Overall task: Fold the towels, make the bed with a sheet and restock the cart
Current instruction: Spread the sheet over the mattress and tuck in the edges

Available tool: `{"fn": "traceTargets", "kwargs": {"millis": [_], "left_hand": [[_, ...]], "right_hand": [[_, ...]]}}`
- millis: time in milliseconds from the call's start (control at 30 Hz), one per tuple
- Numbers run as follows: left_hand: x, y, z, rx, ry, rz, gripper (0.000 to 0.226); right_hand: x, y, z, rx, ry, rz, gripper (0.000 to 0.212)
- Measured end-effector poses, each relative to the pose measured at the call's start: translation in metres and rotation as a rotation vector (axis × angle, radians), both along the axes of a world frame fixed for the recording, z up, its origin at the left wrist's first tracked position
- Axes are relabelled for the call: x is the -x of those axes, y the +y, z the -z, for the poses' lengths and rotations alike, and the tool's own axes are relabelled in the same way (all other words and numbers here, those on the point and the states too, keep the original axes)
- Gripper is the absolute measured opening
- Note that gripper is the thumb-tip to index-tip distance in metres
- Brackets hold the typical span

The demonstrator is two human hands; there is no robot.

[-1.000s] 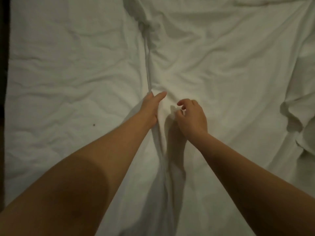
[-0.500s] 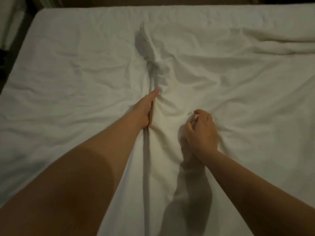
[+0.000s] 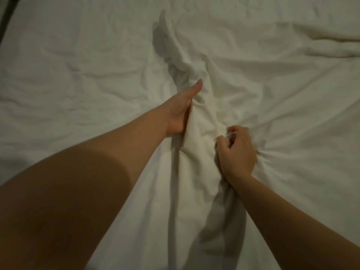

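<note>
Head view.

Left hand [image 3: 180, 112]: the thumb lies straight along a raised ridge of the white sheet [image 3: 272, 94]. The fingers are buried under the fold, so I cannot tell how far the grip is closed.

Right hand [image 3: 236, 152]: the fingers are curled tight, the grip pinching a gathered bunch of the sheet, and creases radiate from it.

Sheet: creased, lying on the bed [image 3: 68, 75], ridged at centre between the hands.

Dark strip [image 3: 5, 18]: in the upper left corner, cut off and unidentifiable.

support: bed [image 3: 58, 78] | on it: white sheet [image 3: 272, 98] (wrinkled, ridge bunched up mid-bed)
</note>
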State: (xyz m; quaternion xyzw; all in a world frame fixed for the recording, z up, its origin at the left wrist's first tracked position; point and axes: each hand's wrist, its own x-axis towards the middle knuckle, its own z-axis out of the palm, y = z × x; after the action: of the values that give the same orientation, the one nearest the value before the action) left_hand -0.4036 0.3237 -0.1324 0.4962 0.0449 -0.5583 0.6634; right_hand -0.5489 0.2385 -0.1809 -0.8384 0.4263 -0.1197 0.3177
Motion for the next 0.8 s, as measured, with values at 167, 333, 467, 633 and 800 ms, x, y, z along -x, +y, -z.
{"fn": "traceTargets", "kwargs": {"millis": [167, 333, 467, 633, 800], "left_hand": [[-0.009, 0.002, -0.001, -0.118, -0.037, 0.011, 0.011], [-0.021, 0.016, 0.004, -0.198, -0.021, -0.239, 0.007], [-0.018, 0.012, -0.001, -0.135, -0.087, -0.298, 0.020], [-0.020, 0.006, 0.002, -0.301, -0.168, -0.367, 0.031], [-0.022, 0.004, 0.009, -0.555, -0.377, -0.542, 0.050]], "right_hand": [[0.000, 0.002, 0.004, 0.022, -0.002, -0.010, 0.038], [0.000, 0.003, 0.006, 0.060, -0.014, -0.013, 0.042], [0.001, 0.003, 0.006, 0.060, 0.001, -0.018, 0.043], [0.001, 0.002, 0.009, 0.070, -0.006, -0.023, 0.048], [0.000, 0.001, 0.004, 0.048, -0.008, -0.027, 0.042]]}}
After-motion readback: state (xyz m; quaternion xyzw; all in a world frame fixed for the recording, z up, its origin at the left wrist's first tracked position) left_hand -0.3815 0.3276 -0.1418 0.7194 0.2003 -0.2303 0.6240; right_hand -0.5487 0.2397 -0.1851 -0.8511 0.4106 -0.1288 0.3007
